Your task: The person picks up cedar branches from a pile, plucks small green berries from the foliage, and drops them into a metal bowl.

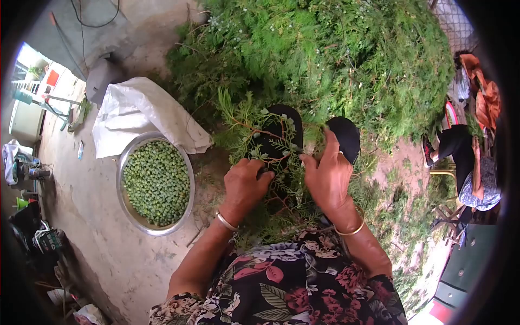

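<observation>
A leafy evergreen branch (262,131) with reddish stems and small pale green berries lies across my lap, over the black shoes. My left hand (246,185) is closed beside the lower left of the branch, fingers curled and thumb pressed in; what it holds is hidden. On the other side, my right hand (329,176) grips the branch, its index finger stretched along the right end and its thumb bent in near a berry. To the left stands a metal basin (120,187) holding many round green berries (157,184).
A large heap of cut evergreen branches (325,59) fills the far side. A white sack (135,111) lies behind the basin on the concrete floor (97,216). At the right, another person's leg (455,143) and hand show beside scattered clippings.
</observation>
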`<state>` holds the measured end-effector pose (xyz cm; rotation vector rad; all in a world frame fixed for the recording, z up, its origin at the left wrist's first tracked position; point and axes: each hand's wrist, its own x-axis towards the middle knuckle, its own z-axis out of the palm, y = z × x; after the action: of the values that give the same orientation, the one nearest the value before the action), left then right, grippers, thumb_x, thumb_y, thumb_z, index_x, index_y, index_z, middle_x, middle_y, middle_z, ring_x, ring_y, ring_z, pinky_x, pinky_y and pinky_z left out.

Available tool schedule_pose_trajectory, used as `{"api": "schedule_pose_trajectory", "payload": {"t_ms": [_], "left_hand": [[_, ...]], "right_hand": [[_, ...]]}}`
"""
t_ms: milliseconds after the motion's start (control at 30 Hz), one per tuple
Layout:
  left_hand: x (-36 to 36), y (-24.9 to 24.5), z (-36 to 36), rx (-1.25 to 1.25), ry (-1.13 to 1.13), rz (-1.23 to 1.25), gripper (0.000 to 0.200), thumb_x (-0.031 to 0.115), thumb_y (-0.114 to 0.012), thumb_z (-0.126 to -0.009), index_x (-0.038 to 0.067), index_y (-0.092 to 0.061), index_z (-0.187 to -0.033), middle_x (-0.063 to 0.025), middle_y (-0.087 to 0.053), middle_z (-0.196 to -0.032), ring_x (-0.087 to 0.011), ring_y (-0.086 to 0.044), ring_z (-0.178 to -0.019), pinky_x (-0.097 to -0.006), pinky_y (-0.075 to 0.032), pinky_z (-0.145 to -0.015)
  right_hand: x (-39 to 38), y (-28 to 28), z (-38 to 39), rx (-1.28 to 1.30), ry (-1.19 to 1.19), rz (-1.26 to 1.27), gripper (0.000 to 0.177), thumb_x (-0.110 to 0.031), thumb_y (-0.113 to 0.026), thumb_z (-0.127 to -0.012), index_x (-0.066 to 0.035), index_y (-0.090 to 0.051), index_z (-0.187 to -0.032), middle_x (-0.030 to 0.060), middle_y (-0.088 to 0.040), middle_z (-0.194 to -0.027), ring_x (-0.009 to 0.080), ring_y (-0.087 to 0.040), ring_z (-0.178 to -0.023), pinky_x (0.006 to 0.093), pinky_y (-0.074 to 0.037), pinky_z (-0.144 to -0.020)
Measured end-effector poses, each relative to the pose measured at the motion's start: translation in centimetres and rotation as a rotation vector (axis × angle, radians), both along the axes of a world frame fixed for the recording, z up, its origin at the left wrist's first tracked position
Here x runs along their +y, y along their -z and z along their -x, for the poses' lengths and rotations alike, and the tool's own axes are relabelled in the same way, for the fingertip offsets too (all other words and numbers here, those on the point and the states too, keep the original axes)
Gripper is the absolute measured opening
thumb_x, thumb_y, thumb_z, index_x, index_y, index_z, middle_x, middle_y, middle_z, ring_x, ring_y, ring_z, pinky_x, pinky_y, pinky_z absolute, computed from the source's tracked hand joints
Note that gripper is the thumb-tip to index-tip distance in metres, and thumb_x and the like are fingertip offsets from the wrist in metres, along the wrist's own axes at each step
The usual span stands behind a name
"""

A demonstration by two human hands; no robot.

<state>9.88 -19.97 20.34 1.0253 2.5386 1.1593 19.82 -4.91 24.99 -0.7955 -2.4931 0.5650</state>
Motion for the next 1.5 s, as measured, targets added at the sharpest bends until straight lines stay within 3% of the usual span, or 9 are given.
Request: {"api": "schedule_pose_trajectory", "payload": {"t_ms": [133,233,533,600,733,833,1100,1233,1500], "left_hand": [[0.1,-0.4,-1.0,0.09,-0.009,0.028,0.022,0.02,-0.071,-0.071,0.006,-0.065,-0.087,-0.014,-0.056,-0.072,-0.0341,-0.058,-0.068,-0.0437,-0.047,-0.061],[0.0,-0.3,-0.8,0.093,-0.013,0.029,0.023,0.02,-0.068,-0.072,0.007,-0.064,-0.09,-0.014,-0.055,-0.071,-0.0345,-0.058,-0.068,-0.0439,-0.046,-0.06],[-0.3,-3.6,0.5,-0.186,0.091,-0.213,0.012,0.009,-0.066,-0.073,0.001,-0.062,-0.081,-0.0145,-0.06,-0.061,-0.024,-0.053,-0.047,-0.0355,-0.044,-0.048],[-2.0,-5.4,0.7,-1.059,0.154,-0.251,0.011,0.008,-0.063,-0.077,0.0,-0.061,-0.084,-0.0129,-0.06,-0.065,-0.0131,-0.048,-0.047,-0.0306,-0.042,-0.045],[-2.7,-3.5,0.9,-1.737,0.213,-0.926,0.022,0.019,-0.055,-0.088,-0.001,-0.059,-0.096,-0.0162,-0.059,-0.079,-0.0078,-0.04,-0.048,-0.0253,-0.039,-0.043],[-0.8,-4.7,0.9,-1.64,-0.058,-0.923,0.027,0.026,-0.054,-0.089,0.0,-0.059,-0.094,-0.0149,-0.058,-0.079,-0.0075,-0.041,-0.049,-0.0243,-0.039,-0.044],[2.7,-4.7,3.9,-1.166,0.008,-0.734,0.021,0.017,-0.06,-0.09,-0.003,-0.061,-0.095,-0.0011,-0.055,-0.07,-0.0046,-0.04,-0.051,-0.0201,-0.032,-0.043],[3.2,-5.1,2.4,-1.144,0.144,-0.64,0.03,0.026,-0.06,-0.091,-0.001,-0.059,-0.105,0.0003,-0.052,-0.071,-0.0049,-0.041,-0.054,-0.0208,-0.033,-0.045],[4.0,-3.2,2.7,-1.57,-0.071,-0.734,0.061,0.06,-0.038,-0.092,0.003,-0.059,-0.087,-0.0068,-0.058,-0.075,-0.0102,-0.045,-0.05,-0.0232,-0.034,-0.044]], "right_hand": [[-0.5,0.1,2.4,0.094,-0.546,-0.204,0.023,-0.008,-0.065,-0.069,-0.005,-0.056,-0.089,0.0117,-0.06,-0.07,0.0288,-0.061,-0.065,0.0379,-0.047,-0.058],[-1.5,2.9,2.8,-0.237,-0.533,-0.247,0.021,-0.004,-0.062,-0.066,-0.005,-0.056,-0.086,0.0122,-0.059,-0.072,0.0277,-0.061,-0.068,0.0368,-0.047,-0.062],[0.1,4.6,2.9,0.158,-0.449,-0.026,0.011,0.002,-0.059,-0.07,-0.006,-0.058,-0.077,0.0103,-0.06,-0.066,0.0263,-0.06,-0.06,0.0367,-0.047,-0.054],[1.5,4.5,3.0,0.222,-0.162,0.274,0.011,0.007,-0.06,-0.077,-0.002,-0.063,-0.083,0.0083,-0.064,-0.071,0.0119,-0.059,-0.056,0.028,-0.046,-0.048],[1.7,1.1,3.7,0.3,-0.141,0.828,0.004,0.003,-0.064,-0.082,0.001,-0.064,-0.086,0.0069,-0.064,-0.071,0.007,-0.056,-0.062,0.0242,-0.047,-0.054],[1.5,1.2,3.3,0.344,-0.271,0.693,0.005,0.004,-0.062,-0.083,0.0,-0.063,-0.087,0.0035,-0.064,-0.071,0.0082,-0.057,-0.063,0.0239,-0.046,-0.054],[0.9,1.1,1.7,0.293,-0.371,0.766,0.001,0.0,-0.06,-0.087,-0.001,-0.061,-0.086,0.0025,-0.049,-0.06,0.0061,-0.042,-0.059,0.0242,-0.04,-0.054],[1.0,0.4,1.2,0.218,-0.387,0.697,0.004,-0.002,-0.06,-0.088,0.0,-0.06,-0.084,0.0009,-0.042,-0.058,0.007,-0.036,-0.058,0.0244,-0.037,-0.051],[1.2,-0.2,0.8,0.099,-0.476,0.798,0.009,-0.005,-0.06,-0.088,0.001,-0.059,-0.082,0.0046,-0.054,-0.06,0.0071,-0.05,-0.058,0.0257,-0.045,-0.055]]}}
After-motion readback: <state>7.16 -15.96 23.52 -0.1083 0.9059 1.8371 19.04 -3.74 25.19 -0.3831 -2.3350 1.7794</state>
